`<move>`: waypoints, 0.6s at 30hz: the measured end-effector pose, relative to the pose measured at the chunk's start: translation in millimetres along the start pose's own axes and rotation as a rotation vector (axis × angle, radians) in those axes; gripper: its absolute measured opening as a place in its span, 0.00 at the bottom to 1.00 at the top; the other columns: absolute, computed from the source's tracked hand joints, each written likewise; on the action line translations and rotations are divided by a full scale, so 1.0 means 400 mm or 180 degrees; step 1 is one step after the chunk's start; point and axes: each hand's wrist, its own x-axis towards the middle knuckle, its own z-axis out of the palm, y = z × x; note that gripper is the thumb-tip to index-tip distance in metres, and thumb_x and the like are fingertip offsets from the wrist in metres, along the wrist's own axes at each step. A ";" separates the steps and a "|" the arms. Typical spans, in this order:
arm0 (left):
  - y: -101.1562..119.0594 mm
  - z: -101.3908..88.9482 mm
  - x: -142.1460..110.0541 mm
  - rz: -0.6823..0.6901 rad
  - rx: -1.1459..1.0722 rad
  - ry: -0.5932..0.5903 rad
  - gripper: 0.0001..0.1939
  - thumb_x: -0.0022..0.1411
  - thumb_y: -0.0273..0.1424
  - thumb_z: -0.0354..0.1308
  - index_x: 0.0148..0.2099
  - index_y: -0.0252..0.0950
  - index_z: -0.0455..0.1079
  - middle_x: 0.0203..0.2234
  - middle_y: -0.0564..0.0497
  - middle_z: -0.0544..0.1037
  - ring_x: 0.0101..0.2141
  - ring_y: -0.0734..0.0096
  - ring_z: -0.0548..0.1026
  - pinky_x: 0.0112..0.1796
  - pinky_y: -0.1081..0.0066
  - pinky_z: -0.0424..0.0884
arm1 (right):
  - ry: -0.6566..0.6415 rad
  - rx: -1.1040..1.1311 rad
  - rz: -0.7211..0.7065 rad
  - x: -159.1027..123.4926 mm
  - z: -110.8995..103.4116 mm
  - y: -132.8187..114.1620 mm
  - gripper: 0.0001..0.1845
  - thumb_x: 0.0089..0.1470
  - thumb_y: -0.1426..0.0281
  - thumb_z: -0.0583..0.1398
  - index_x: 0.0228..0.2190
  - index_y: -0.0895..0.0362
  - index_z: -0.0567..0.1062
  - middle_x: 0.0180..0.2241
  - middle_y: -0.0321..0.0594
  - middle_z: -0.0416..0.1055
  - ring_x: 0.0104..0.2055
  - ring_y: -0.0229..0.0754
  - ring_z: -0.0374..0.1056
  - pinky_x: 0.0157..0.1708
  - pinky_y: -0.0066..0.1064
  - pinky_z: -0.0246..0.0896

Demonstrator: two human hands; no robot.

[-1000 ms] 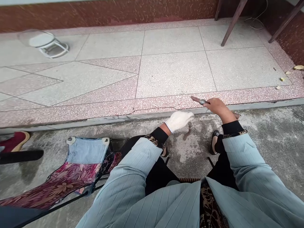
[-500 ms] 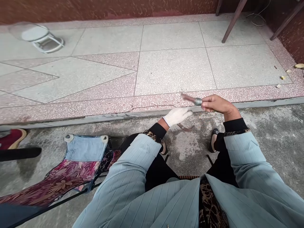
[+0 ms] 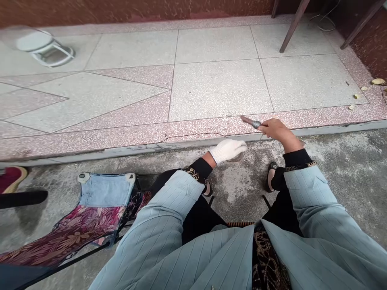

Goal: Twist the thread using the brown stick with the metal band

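Note:
My left hand (image 3: 227, 150), in a white knit glove, is closed just in front of the step's edge. A thin curved grey-brown piece (image 3: 236, 158) shows below its fingers; the glove covers the rest and I cannot make out its kind. To the right, my bare right hand (image 3: 275, 129) is wrapped round a brown wooden stick (image 3: 247, 120). Coils of silvery wire (image 3: 256, 124) are wound round the stick by my fingertips. A fine loose end seems to hang below them. The stick's tip points left over the step, apart from the glove.
A tiled step (image 3: 220, 88) runs across in front of me. On it stand a white stool (image 3: 45, 46) and dark wooden legs (image 3: 294, 26). At my left is a folding chair with patterned cloth (image 3: 87, 221); beyond it shows a red shoe (image 3: 12, 179). Fallen leaves (image 3: 356, 96) lie right.
The stick in my right hand swung left toward the glove, then back right. The curved piece under my left hand turned from hanging down to lying sideways, and less of it shows now.

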 end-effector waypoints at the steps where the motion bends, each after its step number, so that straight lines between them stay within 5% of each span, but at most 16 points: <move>1: -0.004 -0.001 -0.001 0.0000 0.0200 0.0176 0.22 0.75 0.44 0.39 0.53 0.42 0.71 0.42 0.51 0.82 0.39 0.65 0.79 0.36 0.70 0.66 | -0.0167 -0.0420 0.0087 0.000 0.005 -0.006 0.15 0.60 0.62 0.59 0.31 0.60 0.78 0.28 0.45 0.74 0.28 0.41 0.67 0.29 0.32 0.56; 6: -0.022 -0.002 -0.003 0.0259 0.0902 0.0383 0.19 0.75 0.42 0.42 0.52 0.41 0.72 0.39 0.49 0.82 0.39 0.64 0.79 0.33 0.70 0.64 | -0.1617 -0.1361 -0.0278 -0.017 0.051 -0.037 0.15 0.59 0.63 0.60 0.28 0.61 0.78 0.27 0.46 0.75 0.28 0.40 0.67 0.29 0.33 0.54; 11: -0.033 -0.001 -0.003 0.0537 0.0545 0.0340 0.18 0.74 0.41 0.44 0.53 0.40 0.71 0.41 0.48 0.82 0.40 0.65 0.79 0.37 0.70 0.67 | -0.2926 0.0168 -0.1016 -0.043 0.032 -0.032 0.15 0.53 0.58 0.65 0.33 0.58 0.80 0.23 0.34 0.72 0.24 0.34 0.63 0.28 0.29 0.57; 12: -0.034 0.000 -0.002 0.0485 0.0374 0.0340 0.19 0.74 0.40 0.43 0.54 0.39 0.71 0.41 0.48 0.82 0.40 0.66 0.79 0.37 0.71 0.67 | -0.2855 0.0685 -0.1205 -0.047 0.019 -0.026 0.17 0.52 0.56 0.66 0.35 0.58 0.80 0.25 0.33 0.72 0.24 0.33 0.63 0.27 0.28 0.57; 14: -0.034 0.002 -0.001 0.0331 -0.0020 0.0379 0.21 0.75 0.40 0.41 0.54 0.38 0.71 0.41 0.49 0.82 0.39 0.67 0.79 0.38 0.71 0.68 | -0.2092 0.1631 -0.1402 -0.050 -0.005 -0.010 0.20 0.52 0.53 0.65 0.34 0.58 0.79 0.25 0.32 0.72 0.23 0.32 0.61 0.25 0.27 0.55; 18: -0.022 0.010 0.000 0.0105 -0.0404 0.0101 0.21 0.74 0.42 0.40 0.52 0.40 0.72 0.42 0.51 0.82 0.38 0.68 0.79 0.38 0.72 0.68 | -0.0800 0.2437 -0.1095 -0.040 -0.017 0.012 0.21 0.52 0.53 0.66 0.25 0.59 0.73 0.21 0.34 0.66 0.22 0.31 0.57 0.22 0.27 0.50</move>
